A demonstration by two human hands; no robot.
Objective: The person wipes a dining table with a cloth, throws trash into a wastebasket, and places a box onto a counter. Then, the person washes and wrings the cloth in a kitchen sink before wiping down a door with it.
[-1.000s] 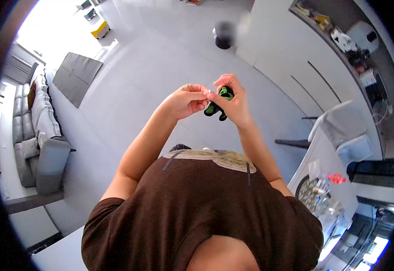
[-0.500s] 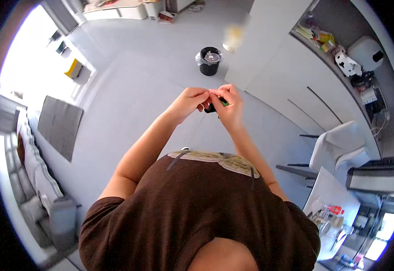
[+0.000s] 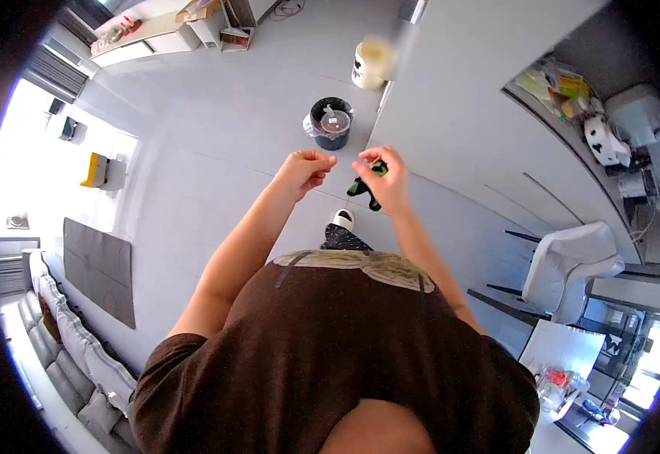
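Note:
My right hand [image 3: 385,180] is curled round a black and green object [image 3: 376,203], whose dark ends hang out below the palm. The thumb and forefinger of that hand are a little apart. My left hand [image 3: 304,172] is at the same height to the left, its thumb and forefinger pinched; anything between them is too small to make out. A gap separates the two hands. Just beyond them on the floor stands a black bin [image 3: 332,123] with a clear bag and a round lidded container in it.
A cream bucket [image 3: 368,66] stands behind the bin beside the white cabinet [image 3: 458,113]. A white chair [image 3: 572,265] and a table [image 3: 560,348] are at the right. The grey sofa [image 3: 80,340] and a dark mat [image 3: 99,268] lie left. A slippered foot [image 3: 343,219] shows below.
My hands have moved apart from touching. More of the black and green object shows. The view has turned and moved forward, so the bin appears nearer my hands.

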